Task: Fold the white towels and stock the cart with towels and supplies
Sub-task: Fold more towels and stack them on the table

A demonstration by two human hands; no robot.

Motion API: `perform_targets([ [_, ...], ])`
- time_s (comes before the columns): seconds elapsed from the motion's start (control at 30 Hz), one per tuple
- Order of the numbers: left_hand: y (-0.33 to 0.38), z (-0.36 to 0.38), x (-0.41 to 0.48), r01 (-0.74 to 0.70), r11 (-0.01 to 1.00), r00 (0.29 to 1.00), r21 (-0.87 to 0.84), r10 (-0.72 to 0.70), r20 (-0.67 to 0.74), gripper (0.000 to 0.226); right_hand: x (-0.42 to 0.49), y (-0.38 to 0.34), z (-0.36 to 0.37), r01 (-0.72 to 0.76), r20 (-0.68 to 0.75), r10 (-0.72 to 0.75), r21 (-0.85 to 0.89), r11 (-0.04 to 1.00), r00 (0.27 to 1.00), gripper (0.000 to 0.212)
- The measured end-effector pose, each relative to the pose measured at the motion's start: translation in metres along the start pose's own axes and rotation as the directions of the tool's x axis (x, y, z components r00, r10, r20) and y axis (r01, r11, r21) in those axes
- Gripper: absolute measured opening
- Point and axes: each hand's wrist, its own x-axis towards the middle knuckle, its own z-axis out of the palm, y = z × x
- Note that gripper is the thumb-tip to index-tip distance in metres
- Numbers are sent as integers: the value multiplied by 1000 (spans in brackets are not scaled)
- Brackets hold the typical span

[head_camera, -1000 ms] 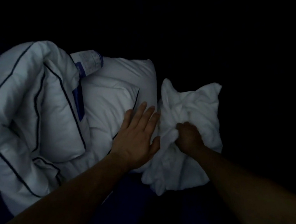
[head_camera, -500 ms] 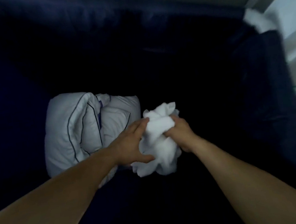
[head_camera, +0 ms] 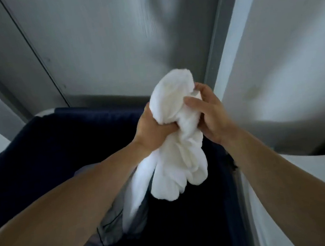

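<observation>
A crumpled white towel (head_camera: 176, 133) hangs bunched in both my hands above a dark navy fabric bin (head_camera: 61, 148). My left hand (head_camera: 152, 129) grips the towel's left side with fingers curled into the cloth. On the right, my right hand (head_camera: 208, 114) holds the upper part with thumb and fingers closed on it. The towel's loose ends droop toward the bin's opening. Deep in the bin, under my left forearm, a white pillow with dark piping (head_camera: 109, 227) shows partly.
A grey metal wall panel (head_camera: 116, 46) rises behind the bin. A white surface (head_camera: 285, 55) stands close on the right, with a pale edge (head_camera: 271, 201) running along the bin's right side.
Both hands have lifted the towel up out of the dark bin, off the pillow. My left hand went from flat on the pillow to gripping the towel. The view has tilted upward.
</observation>
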Motion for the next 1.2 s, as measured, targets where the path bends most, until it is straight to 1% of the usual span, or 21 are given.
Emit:
perform_targets([
  [0.07, 56, 5, -2, -38, 998, 997, -55, 34, -64, 61, -18, -31, -17, 102, 86, -95, -71, 992, 992, 85],
  [0.13, 107, 11, -5, -74, 993, 987, -94, 60, -148, 58, -38, -53, -31, 181, 197, -140, -205, 962, 970, 96],
  [0.17, 130, 15, -7, -94, 987, 980, -129, 69, -185, 57, -48, -61, -36, 186, 220, -125, -283, 941, 968, 102],
  [0.2, 151, 20, -11, -118, 980, 973, -159, 82, -214, 56, -59, -68, -40, 173, 211, -103, -349, 921, 972, 109],
  [0.23, 171, 27, -15, -139, 975, 968, -175, 96, -233, 53, -70, -77, -42, 168, 194, -99, -379, 910, 976, 112],
  [0.27, 190, 34, -20, -161, 970, 965, -184, 115, -235, 49, -79, -85, -44, 182, 176, -121, -387, 904, 977, 109],
  [0.3, 206, 42, -24, -177, 964, 965, -196, 131, -228, 45, -87, -96, -45, 208, 149, -161, -389, 898, 976, 101],
  [0.37, 237, 56, -34, -195, 951, 969, -242, 149, -197, 35, -104, -123, -50, 275, 67, -271, -390, 879, 960, 77],
  [0.4, 252, 62, -37, -195, 940, 972, -279, 148, -180, 35, -111, -138, -55, 312, 30, -327, -395, 864, 944, 66],
  [0.47, 279, 75, -38, -195, 915, 978, -354, 152, -146, 45, -124, -167, -67, 334, -56, -391, -420, 844, 919, 55],
  [0.6, 330, 107, -43, -199, 885, 979, -422, 200, -43, 51, -151, -210, -96, 303, -213, -459, -510, 805, 862, 53],
  [0.7, 360, 132, -46, -186, 861, 976, -474, 218, 14, 52, -173, -242, -112, 272, -296, -499, -565, 779, 815, 49],
  [0.87, 396, 187, -60, -145, 785, 965, -602, 245, 88, 40, -208, -280, -157, 247, -417, -589, -630, 736, 692, 59],
  [0.93, 401, 212, -66, -126, 773, 964, -621, 242, 106, 42, -224, -284, -176, 233, -435, -602, -646, 726, 669, 61],
  [1.0, 397, 239, -74, -116, 784, 958, -610, 251, 141, 46, -237, -279, -201, 210, -427, -588, -658, 723, 687, 63],
  [1.03, 387, 253, -76, -119, 795, 951, -594, 263, 161, 46, -242, -272, -217, 182, -417, -567, -669, 720, 711, 65],
  [1.1, 352, 281, -82, -96, 829, 934, -550, 266, 237, 47, -248, -248, -253, 71, -393, -480, -712, 698, 784, 69],
  [1.13, 326, 293, -85, -62, 858, 925, -511, 242, 294, 51, -249, -232, -272, -26, -377, -397, -752, 659, 837, 67],
  [1.17, 300, 304, -92, -15, 897, 917, -442, 189, 352, 54, -250, -213, -291, -135, -359, -293, -804, 578, 886, 58],
  [1.2, 274, 313, -98, 43, 932, 911, -360, 111, 396, 56, -252, -194, -308, -217, -344, -194, -850, 480, 919, 46],
])
